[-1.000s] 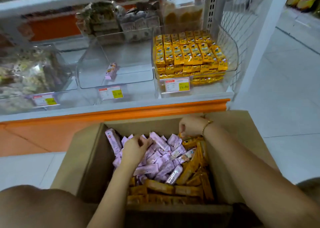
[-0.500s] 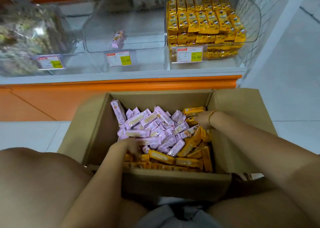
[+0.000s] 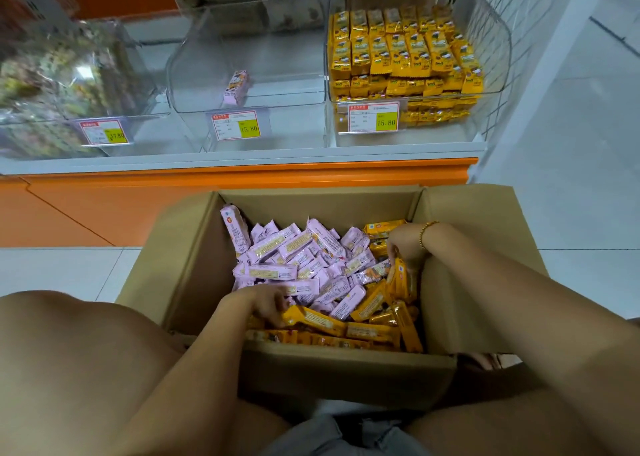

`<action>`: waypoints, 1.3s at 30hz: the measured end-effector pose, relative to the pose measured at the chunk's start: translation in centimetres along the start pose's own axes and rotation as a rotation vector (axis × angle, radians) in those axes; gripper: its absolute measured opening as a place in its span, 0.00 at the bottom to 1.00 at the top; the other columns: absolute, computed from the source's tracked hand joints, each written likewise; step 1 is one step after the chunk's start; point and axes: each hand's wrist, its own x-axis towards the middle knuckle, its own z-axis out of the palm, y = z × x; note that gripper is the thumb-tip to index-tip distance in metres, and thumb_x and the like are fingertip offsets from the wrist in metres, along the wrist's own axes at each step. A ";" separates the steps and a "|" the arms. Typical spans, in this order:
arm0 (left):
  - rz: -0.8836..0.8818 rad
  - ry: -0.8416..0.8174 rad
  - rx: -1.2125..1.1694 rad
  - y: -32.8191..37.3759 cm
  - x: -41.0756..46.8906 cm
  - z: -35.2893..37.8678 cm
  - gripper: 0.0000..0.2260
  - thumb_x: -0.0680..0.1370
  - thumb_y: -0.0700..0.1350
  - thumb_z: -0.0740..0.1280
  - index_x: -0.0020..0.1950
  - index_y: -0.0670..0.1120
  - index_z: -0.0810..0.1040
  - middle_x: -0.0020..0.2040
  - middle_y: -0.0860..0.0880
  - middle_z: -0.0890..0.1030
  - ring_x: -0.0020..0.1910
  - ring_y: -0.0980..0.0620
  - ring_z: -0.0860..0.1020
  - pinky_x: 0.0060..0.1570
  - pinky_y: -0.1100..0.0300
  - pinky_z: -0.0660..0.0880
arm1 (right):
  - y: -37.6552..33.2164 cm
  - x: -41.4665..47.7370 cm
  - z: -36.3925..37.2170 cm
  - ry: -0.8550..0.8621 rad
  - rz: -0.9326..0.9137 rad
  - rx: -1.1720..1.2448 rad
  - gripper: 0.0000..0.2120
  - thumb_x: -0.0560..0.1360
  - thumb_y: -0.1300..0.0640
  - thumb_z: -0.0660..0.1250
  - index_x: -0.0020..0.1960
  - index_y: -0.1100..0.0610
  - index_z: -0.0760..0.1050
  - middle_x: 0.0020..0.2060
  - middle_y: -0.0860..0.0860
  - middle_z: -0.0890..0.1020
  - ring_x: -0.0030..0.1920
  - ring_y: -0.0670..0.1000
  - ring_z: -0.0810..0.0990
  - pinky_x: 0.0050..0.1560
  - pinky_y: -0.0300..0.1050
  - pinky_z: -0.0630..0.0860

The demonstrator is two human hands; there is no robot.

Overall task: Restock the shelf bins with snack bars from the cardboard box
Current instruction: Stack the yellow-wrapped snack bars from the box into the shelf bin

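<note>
The cardboard box (image 3: 194, 265) is plain brown corrugated board with its flaps open. It sits on the pale tiled floor (image 3: 571, 178) against the orange base (image 3: 242, 175) of the shelf (image 3: 242, 159), between the person's bare knees. Glossy foil-wrapped, slim rectangular snack bars fill it. Pink bars (image 3: 277, 272) are heaped at the far left, lying flat at jumbled angles, many slanting from near left to far right, and one stands on end in the far left corner. Yellow bars (image 3: 370, 331) line the near wall lengthwise left to right, and others stand on edge along the right wall. The left hand (image 3: 266, 303) reaches down where pink meets yellow with its fingers curled; whether it grips anything I cannot tell. The right hand (image 3: 405, 244), with a beaded bracelet (image 3: 424, 234) at its wrist, has its fingers closed round upright yellow bars by the right wall. Above, the clear plastic middle bin (image 3: 270, 57) holds a single pink bar (image 3: 236, 87). The right bin (image 3: 493, 75) is packed with yellow packs, and the left bin (image 3: 138, 75) is blurred. Price tags (image 3: 235, 125) front each bin.
</note>
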 end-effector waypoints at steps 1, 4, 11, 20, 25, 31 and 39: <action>0.030 0.027 -0.038 0.2 -0.2 -0.2 0.19 0.74 0.45 0.72 0.63 0.46 0.73 0.62 0.48 0.73 0.55 0.50 0.71 0.56 0.57 0.69 | 0.1 -0.3 -0.2 0.018 -0.016 0.056 0.18 0.70 0.61 0.74 0.59 0.54 0.78 0.64 0.51 0.75 0.59 0.52 0.75 0.45 0.41 0.73; 0.097 0.139 -0.208 0.9 -0.5 -0.9 0.18 0.74 0.46 0.72 0.60 0.43 0.74 0.59 0.46 0.75 0.56 0.48 0.73 0.54 0.57 0.68 | 0.3 -0.9 -0.8 0.054 -0.048 0.206 0.18 0.71 0.62 0.73 0.60 0.54 0.78 0.66 0.51 0.72 0.64 0.52 0.71 0.46 0.42 0.70; 0.237 0.200 -0.771 3.2 -2.1 -2.1 0.10 0.75 0.46 0.71 0.47 0.45 0.70 0.38 0.51 0.72 0.30 0.55 0.70 0.33 0.62 0.70 | 1.1 -2.1 -1.8 0.156 -0.186 0.670 0.16 0.72 0.67 0.70 0.54 0.51 0.75 0.56 0.50 0.77 0.53 0.51 0.79 0.47 0.42 0.77; 0.555 0.561 -1.321 7.6 -6.2 -4.0 0.12 0.77 0.32 0.65 0.58 0.42 0.70 0.50 0.40 0.80 0.39 0.49 0.80 0.36 0.57 0.80 | 0.2 -3.9 -4.6 0.616 -0.543 1.427 0.08 0.72 0.70 0.69 0.46 0.58 0.76 0.42 0.52 0.74 0.41 0.45 0.80 0.47 0.42 0.81; 0.708 1.304 -0.729 9.3 -9.7 -5.5 0.19 0.76 0.34 0.67 0.57 0.57 0.74 0.41 0.47 0.82 0.33 0.55 0.79 0.35 0.72 0.72 | -0.2 -7.2 -7.8 0.855 -0.657 1.555 0.17 0.70 0.70 0.70 0.56 0.57 0.75 0.48 0.51 0.82 0.43 0.56 0.85 0.45 0.43 0.82; 0.906 1.516 -0.570 9.9 -10.0 -6.3 0.18 0.77 0.41 0.63 0.57 0.65 0.72 0.70 0.54 0.68 0.63 0.53 0.75 0.57 0.65 0.73 | -0.5 -10.3 -9.7 0.948 -0.687 1.465 0.21 0.65 0.64 0.74 0.56 0.54 0.76 0.48 0.45 0.82 0.50 0.49 0.83 0.50 0.45 0.81; 0.970 1.537 -0.622 12.1 -10.2 -7.4 0.19 0.75 0.36 0.64 0.56 0.59 0.73 0.70 0.55 0.66 0.65 0.53 0.73 0.58 0.62 0.75 | 0.0 -10.6 -10.0 0.968 -0.759 1.662 0.25 0.61 0.52 0.79 0.56 0.53 0.78 0.48 0.50 0.83 0.49 0.56 0.83 0.52 0.46 0.80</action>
